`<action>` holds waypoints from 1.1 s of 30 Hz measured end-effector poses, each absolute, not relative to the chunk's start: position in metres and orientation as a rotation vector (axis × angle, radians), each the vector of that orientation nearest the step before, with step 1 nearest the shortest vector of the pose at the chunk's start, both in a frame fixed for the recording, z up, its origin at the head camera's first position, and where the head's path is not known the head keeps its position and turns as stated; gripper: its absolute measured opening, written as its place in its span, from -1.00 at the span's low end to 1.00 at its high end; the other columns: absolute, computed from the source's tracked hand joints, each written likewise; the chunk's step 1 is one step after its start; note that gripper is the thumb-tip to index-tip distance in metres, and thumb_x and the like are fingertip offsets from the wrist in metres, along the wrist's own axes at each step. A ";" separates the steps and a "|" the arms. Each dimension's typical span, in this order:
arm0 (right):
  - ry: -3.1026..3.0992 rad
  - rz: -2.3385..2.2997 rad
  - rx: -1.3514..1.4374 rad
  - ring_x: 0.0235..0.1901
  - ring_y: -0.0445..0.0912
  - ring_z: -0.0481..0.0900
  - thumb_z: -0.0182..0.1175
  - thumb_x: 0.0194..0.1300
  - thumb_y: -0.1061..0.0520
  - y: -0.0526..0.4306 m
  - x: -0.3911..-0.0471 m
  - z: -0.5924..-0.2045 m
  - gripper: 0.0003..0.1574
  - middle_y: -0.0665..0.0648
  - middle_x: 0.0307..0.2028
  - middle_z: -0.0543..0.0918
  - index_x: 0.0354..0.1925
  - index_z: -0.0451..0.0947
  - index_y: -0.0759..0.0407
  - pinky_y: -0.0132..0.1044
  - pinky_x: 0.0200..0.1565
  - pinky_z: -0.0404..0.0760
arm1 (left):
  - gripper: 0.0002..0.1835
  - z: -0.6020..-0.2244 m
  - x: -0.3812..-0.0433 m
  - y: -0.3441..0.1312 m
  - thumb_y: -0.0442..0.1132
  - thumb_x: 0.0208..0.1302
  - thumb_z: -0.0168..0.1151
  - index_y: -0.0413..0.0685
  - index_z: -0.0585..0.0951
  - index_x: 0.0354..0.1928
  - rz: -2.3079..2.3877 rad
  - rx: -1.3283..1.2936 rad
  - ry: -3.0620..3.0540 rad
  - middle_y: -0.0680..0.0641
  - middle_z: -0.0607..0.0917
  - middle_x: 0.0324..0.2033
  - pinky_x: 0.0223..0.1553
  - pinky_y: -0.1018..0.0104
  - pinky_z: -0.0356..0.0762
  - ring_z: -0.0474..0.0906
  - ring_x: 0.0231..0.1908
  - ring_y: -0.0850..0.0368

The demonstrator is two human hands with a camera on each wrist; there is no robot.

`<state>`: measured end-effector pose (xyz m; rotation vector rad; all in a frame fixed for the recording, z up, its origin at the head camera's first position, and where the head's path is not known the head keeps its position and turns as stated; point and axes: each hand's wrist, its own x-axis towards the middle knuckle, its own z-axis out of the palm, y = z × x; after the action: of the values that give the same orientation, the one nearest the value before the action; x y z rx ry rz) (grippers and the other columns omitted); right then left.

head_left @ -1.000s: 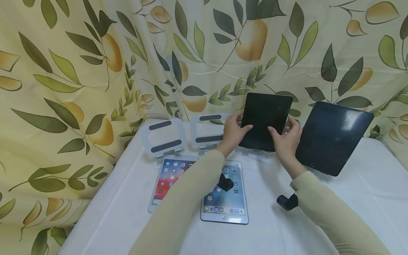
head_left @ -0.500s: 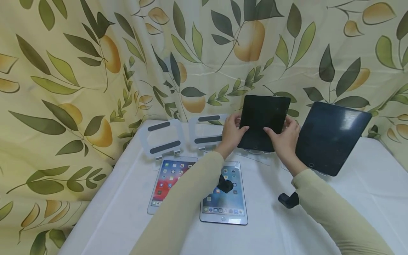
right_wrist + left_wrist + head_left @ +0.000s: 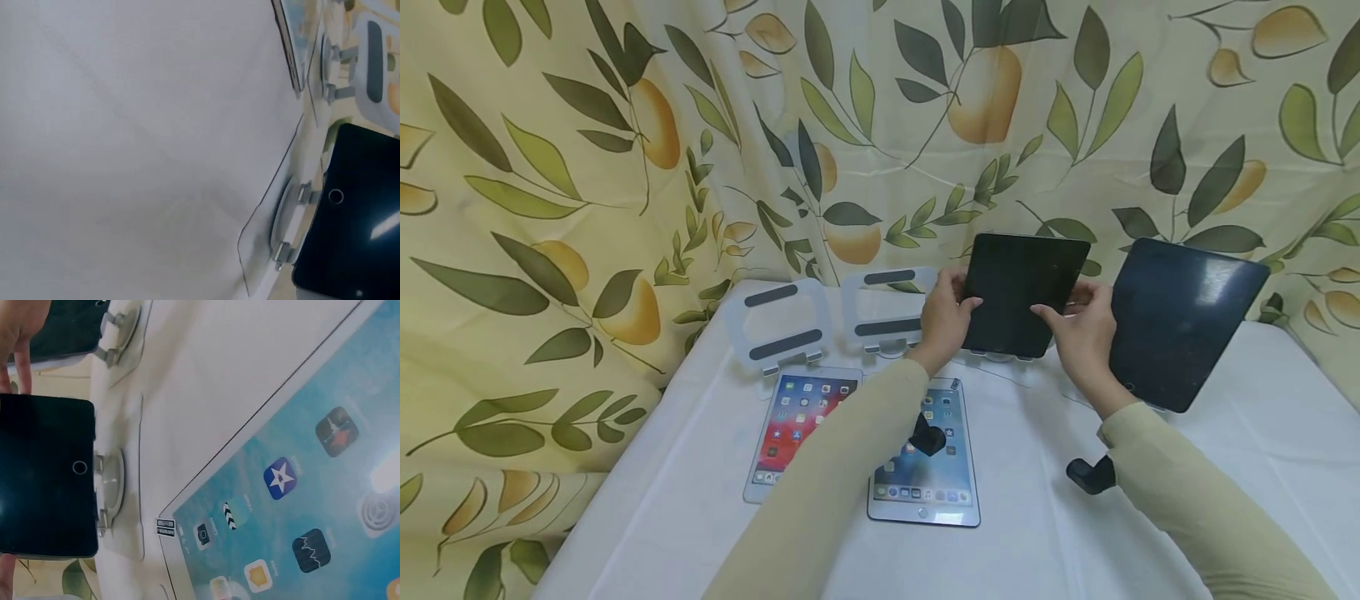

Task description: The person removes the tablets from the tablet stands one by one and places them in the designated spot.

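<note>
A black tablet [image 3: 1018, 292] with a dark screen leans upright on a clear stand [image 3: 114, 484], its lower edge at the stand's metal clips. My left hand [image 3: 943, 323] grips its left edge, thumb on the front and fingers reaching behind. On the opposite edge my right hand [image 3: 1084, 332] holds it, thumb over the screen and the other fingers mostly hidden behind. The right wrist view shows the tablet's home button and lower edge against the stand's hinges, with no hand in sight.
A larger dark tablet [image 3: 1187, 321] leans on a stand at right. Two bare stands, one at far left [image 3: 778, 321] and one beside it [image 3: 887, 308], have grey pads. Two lit tablets, one red-screened [image 3: 801, 417] and one blue-screened [image 3: 925, 467], lie on the white-covered table [image 3: 1037, 533].
The tablet's top edge has sunk a little, so it leans further back. My right hand has shifted slightly right, and its thumb sits nearer the tablet's right edge.
</note>
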<state>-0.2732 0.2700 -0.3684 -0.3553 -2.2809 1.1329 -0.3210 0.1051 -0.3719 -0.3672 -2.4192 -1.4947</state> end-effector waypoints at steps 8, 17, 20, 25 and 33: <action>-2.296 1.067 -0.322 -0.22 -0.16 0.43 0.34 0.00 -0.05 0.270 -0.259 -0.352 -0.18 0.12 -0.10 0.44 0.10 0.16 0.20 -0.56 -0.28 0.34 | -0.61 -0.363 -0.315 0.100 -0.23 0.08 0.28 -0.04 0.40 -0.05 -1.564 -0.443 -2.322 0.01 0.58 -0.22 -0.23 0.57 0.44 0.52 -0.25 0.23; -2.357 1.036 -0.285 -0.29 -0.28 0.40 0.35 -0.01 -0.05 0.275 -0.238 -0.341 -0.16 0.04 -0.11 0.42 0.11 0.16 0.19 -0.67 -0.32 0.34 | -0.61 -0.356 -0.299 0.096 -0.22 0.08 0.29 0.02 0.39 -0.06 -1.547 -0.512 -2.365 0.06 0.58 -0.23 -0.24 0.62 0.45 0.52 -0.24 0.30; -2.370 1.030 -0.267 -0.32 -0.32 0.38 0.35 -0.01 -0.04 0.277 -0.231 -0.339 -0.17 0.02 -0.15 0.42 0.10 0.16 0.21 -0.68 -0.32 0.33 | -0.61 -0.356 -0.293 0.094 -0.22 0.09 0.28 0.01 0.38 -0.05 -1.559 -0.546 -2.370 0.05 0.59 -0.23 -0.24 0.62 0.45 0.52 -0.24 0.30; -2.406 1.002 -0.239 -0.38 -0.38 0.35 0.36 -0.02 -0.02 0.279 -0.219 -0.338 -0.17 0.07 -0.19 0.43 0.10 0.18 0.24 -0.74 -0.34 0.30 | -0.60 -0.356 -0.284 0.090 -0.23 0.10 0.28 -0.04 0.38 -0.03 -1.596 -0.601 -2.369 0.01 0.58 -0.22 -0.24 0.63 0.46 0.52 -0.25 0.27; -2.476 0.965 -0.228 -0.43 -0.45 0.33 0.37 -0.03 -0.03 0.283 -0.201 -0.337 -0.17 0.17 -0.18 0.46 0.07 0.21 0.28 -0.71 -0.39 0.32 | -0.60 -0.363 -0.271 0.087 -0.28 0.05 0.32 -0.10 0.40 -0.08 -1.738 -0.599 -2.383 -0.04 0.58 -0.26 -0.31 0.60 0.45 0.48 -0.34 0.29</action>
<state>-0.2007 0.2833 -0.3367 -0.2277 -2.4763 0.9651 -0.2712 0.0873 -0.3627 -0.5992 -2.3835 -1.7376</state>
